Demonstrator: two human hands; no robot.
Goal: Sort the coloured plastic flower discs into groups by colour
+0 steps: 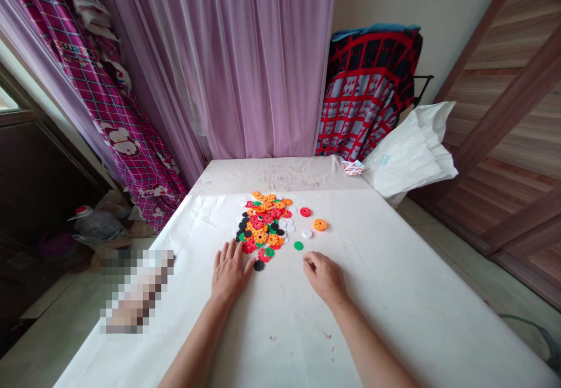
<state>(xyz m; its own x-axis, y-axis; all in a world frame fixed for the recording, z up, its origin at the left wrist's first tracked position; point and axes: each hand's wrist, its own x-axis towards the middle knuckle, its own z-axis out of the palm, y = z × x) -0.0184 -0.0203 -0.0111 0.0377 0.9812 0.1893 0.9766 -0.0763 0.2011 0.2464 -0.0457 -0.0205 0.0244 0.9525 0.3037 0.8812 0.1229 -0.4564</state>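
A heap of notched plastic snowflake discs (260, 235) in orange, red, green, black and white lies mid-table. My left hand (230, 272) rests palm down at its near left edge, fingers spread and holding nothing. By its thumb is a black disc (259, 266). My right hand (325, 276) is on the table to the right with its fingers curled in; whatever they may hold is hidden. Just beyond it lies a green disc (298, 246). Apart from the heap are also a white disc (307, 234), an orange stack of discs (320, 225) and a red disc (305, 212).
The table (394, 294) has a white cover. A small patterned paper box (353, 168) and a white bag (409, 151) are at its far right corner. A blurred-out patch (138, 294) covers the left edge. Purple curtains (263, 66) hang behind.
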